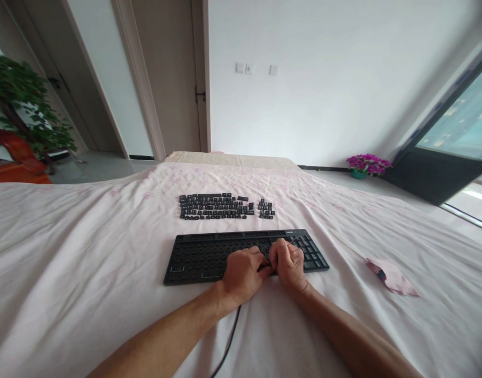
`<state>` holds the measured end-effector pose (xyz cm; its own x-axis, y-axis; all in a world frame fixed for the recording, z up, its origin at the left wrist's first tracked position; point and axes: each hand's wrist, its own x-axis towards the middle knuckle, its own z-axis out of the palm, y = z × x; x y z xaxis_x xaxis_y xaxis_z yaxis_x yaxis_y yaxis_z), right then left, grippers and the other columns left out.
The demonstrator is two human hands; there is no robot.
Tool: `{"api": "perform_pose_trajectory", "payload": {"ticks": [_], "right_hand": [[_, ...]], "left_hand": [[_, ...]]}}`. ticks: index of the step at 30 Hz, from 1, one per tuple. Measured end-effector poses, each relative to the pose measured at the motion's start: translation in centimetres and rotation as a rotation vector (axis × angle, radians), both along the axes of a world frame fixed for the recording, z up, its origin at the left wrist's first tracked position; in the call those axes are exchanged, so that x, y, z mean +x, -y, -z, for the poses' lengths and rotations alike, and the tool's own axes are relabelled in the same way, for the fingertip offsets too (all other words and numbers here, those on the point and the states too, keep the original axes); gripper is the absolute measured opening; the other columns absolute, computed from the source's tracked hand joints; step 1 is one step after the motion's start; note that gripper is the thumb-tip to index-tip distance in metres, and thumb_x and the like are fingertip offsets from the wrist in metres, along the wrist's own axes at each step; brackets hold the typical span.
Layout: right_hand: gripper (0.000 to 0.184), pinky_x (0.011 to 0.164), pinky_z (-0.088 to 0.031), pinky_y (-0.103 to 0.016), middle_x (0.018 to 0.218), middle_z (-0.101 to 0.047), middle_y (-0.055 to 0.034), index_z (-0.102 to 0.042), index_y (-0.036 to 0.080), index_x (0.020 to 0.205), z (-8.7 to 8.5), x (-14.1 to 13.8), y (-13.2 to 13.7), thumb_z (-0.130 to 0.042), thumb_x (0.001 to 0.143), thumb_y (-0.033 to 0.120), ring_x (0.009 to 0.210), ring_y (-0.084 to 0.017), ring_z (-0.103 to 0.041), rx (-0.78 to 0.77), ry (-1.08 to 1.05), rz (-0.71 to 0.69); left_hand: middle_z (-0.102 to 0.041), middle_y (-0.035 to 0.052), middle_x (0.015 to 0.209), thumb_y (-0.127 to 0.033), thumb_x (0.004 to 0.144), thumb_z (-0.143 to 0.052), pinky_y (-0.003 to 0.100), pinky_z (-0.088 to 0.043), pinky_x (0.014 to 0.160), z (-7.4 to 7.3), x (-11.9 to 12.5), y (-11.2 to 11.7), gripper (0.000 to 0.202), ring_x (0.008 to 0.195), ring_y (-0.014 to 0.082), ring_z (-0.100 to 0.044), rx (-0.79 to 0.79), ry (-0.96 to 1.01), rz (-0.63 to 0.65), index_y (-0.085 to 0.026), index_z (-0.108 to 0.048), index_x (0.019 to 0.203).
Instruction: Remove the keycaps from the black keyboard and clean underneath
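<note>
A black keyboard point(209, 257) lies on the pink cloth, bare of keycaps over its left and middle, with keys still on its number pad at the right. My left hand point(245, 273) rests over the keyboard's front edge, fingers curled closed; what is in them is hidden. Close beside it, almost touching, my right hand point(288, 262) is closed in a fist around a slim tool point(296, 239), whose thin end sticks out above. Beyond the keyboard, the removed keycaps point(215, 206) lie in rows, with a smaller group point(266, 209) to their right.
A black cable point(229, 336) runs from beneath my left forearm towards me. To the right, a small pink cloth piece point(394, 276) lies on the bed-like covered surface point(107, 262). Purple flowers point(368, 164) stand by the wall, and a leafy plant point(20, 100) at the left.
</note>
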<state>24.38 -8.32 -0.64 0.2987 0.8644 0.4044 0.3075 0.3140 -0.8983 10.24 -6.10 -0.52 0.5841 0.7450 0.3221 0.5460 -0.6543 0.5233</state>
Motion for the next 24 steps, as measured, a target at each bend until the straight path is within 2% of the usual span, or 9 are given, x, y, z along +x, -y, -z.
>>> {"api": "perform_pose_trajectory", "payload": {"ticks": [3,6,9,12,15,20,24], "right_hand": [[0.057,0.045,-0.031,-0.025,0.040,-0.041,0.0023,-0.044,0.020,0.047,0.3,-0.2,-0.2,-0.039,0.096,0.048,0.039,-0.009,-0.036,0.031,-0.086,0.046],[0.056,0.048,-0.032,-0.025,0.044,-0.043,0.0015,-0.044,0.020,0.049,-0.2,-0.1,-0.1,-0.034,0.099,0.044,0.042,-0.010,-0.038,0.098,0.005,0.011],[0.052,0.054,-0.035,-0.027,0.052,-0.048,-0.0004,-0.047,0.020,0.054,-1.3,0.2,0.2,-0.031,0.100,0.038,0.049,-0.011,-0.043,0.195,0.321,-0.111],[0.041,0.064,-0.035,-0.029,0.061,-0.055,-0.0022,-0.055,0.019,0.064,-2.6,0.4,0.1,-0.036,0.098,0.033,0.060,-0.014,-0.045,0.289,0.704,-0.175],[0.032,0.072,-0.036,-0.031,0.069,-0.061,-0.0029,-0.059,0.020,0.075,-3.0,0.3,-0.2,-0.039,0.097,0.030,0.069,-0.016,-0.048,0.295,0.855,-0.173],[0.040,0.068,-0.038,-0.029,0.066,-0.058,-0.0025,-0.056,0.021,0.072,-2.2,0.2,-0.5,-0.030,0.100,0.031,0.066,-0.016,-0.049,0.254,0.630,-0.185],[0.050,0.067,-0.040,-0.028,0.060,-0.055,-0.0005,-0.055,0.021,0.065,-2.4,0.2,-0.6,-0.025,0.101,0.037,0.062,-0.014,-0.052,0.121,0.290,-0.011]], "left_hand": [[-0.068,0.0006,0.084,-0.038,0.086,-0.061,0.026,-0.042,0.069,0.0,0.0,0.3,0.018,0.078,0.0151,-0.063,0.001,0.040,-0.029,-0.023,-0.071,0.082],[-0.068,0.0007,0.085,-0.038,0.086,-0.061,0.025,-0.043,0.071,0.0,-0.3,0.2,0.018,0.079,0.0149,-0.063,-0.061,0.140,-0.029,-0.022,-0.070,0.083],[-0.067,-0.0006,0.082,-0.039,0.086,-0.061,0.024,-0.043,0.068,-0.2,-0.6,-0.3,0.019,0.076,0.0135,-0.062,-0.202,0.295,-0.025,-0.021,-0.070,0.084],[-0.067,-0.0020,0.075,-0.038,0.083,-0.063,0.023,-0.042,0.063,-0.4,-0.7,-0.9,0.020,0.068,0.0126,-0.060,-0.345,0.405,-0.073,-0.019,-0.068,0.087],[-0.067,-0.0027,0.073,-0.035,0.080,-0.066,0.023,-0.041,0.060,-0.4,-0.6,-1.3,0.019,0.065,0.0125,-0.059,-0.383,0.425,-0.100,-0.019,-0.067,0.088],[-0.068,0.0001,0.080,-0.022,0.078,-0.064,0.024,-0.045,0.067,-0.2,-0.6,-1.8,0.007,0.072,0.0137,-0.062,-0.355,0.405,-0.064,-0.018,-0.068,0.083],[-0.071,0.0034,0.088,-0.010,0.072,-0.063,0.025,-0.050,0.073,0.0,-0.7,-2.3,0.022,0.077,0.0143,-0.065,-0.454,0.404,-0.075,-0.017,-0.070,0.092]]}}
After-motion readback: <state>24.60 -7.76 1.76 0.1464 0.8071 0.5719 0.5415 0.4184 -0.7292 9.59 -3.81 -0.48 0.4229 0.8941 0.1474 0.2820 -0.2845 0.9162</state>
